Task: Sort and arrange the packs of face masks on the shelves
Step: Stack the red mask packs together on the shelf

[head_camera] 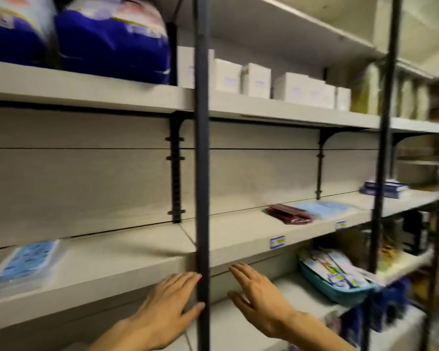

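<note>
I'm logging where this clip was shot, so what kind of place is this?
Probably a shop aisle or its stockroom, perhaps a pharmacy. Metal shelving carries a price label on the shelf edge, packs of blue face masks lie flat on it, and a row of white boxes stands above.

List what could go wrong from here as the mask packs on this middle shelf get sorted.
1. The light blue mask pack on the left lies near the shelf's front edge; a nudge may tip it off.
2. The black upright post stands between both empty hands, left hand and right hand; a sideways reach could knock it.
3. The dark red pack touches the pale blue packs; dragging one may shift the other.
</note>
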The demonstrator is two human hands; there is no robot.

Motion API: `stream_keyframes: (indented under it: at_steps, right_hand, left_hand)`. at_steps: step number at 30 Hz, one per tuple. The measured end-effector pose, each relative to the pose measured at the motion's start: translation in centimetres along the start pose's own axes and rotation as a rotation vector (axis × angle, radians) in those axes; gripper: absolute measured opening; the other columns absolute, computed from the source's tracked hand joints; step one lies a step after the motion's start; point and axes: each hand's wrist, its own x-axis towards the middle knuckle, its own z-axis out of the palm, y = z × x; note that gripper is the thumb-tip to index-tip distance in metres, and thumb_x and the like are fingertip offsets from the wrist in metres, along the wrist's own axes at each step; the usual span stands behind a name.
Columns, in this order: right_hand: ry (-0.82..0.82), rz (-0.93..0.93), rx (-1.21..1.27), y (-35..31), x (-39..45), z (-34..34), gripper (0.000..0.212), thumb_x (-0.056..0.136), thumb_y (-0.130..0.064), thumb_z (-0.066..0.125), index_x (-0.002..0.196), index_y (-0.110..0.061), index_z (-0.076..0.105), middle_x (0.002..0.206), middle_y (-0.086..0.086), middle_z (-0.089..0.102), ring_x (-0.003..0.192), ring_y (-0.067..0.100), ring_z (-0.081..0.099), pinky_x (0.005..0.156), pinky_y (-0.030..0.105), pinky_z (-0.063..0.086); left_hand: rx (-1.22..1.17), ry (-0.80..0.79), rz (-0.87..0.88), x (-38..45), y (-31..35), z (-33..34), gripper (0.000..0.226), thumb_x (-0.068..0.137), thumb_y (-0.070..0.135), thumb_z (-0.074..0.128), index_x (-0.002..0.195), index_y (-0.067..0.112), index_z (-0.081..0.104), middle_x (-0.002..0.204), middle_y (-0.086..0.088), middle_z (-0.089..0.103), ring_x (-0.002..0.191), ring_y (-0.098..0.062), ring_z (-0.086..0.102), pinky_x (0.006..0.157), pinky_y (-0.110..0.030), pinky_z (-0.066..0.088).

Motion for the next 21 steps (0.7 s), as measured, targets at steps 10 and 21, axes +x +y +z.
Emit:
stream_keyframes:
  at_steps: [10, 21]
  right_hand:
    - [0.086, 0.373, -0.043, 17.7, -5.7, -4.6, 0.099, 0.080, -0.082, 0.006, 0.156, -0.022, 0.027, 0.164, -0.004, 0.024, 0.153, 0.018, 0.015, 0.124, 0.036, 0.018]
    - [0.217, 0.324, -0.127, 31.9, 5.3, -7.4, 0.066, 0.102, -0.054, 0.038, 0.158, -0.022, 0.023, 0.163, -0.002, 0.025, 0.151, 0.020, 0.019, 0.122, 0.038, 0.024]
  left_hand:
    - [0.091, 0.030, 0.141, 14.3, 13.1, 2.1, 0.077, 0.093, 0.074, 0.019, 0.152, 0.027, 0.031, 0.160, 0.006, 0.030, 0.145, -0.015, 0.032, 0.118, -0.030, 0.024]
    - [0.115, 0.083, 0.044, 35.4, 15.0, 3.3, 0.062, 0.100, 0.063, 0.029, 0.149, 0.026, 0.037, 0.156, 0.003, 0.036, 0.141, -0.022, 0.037, 0.112, -0.038, 0.033]
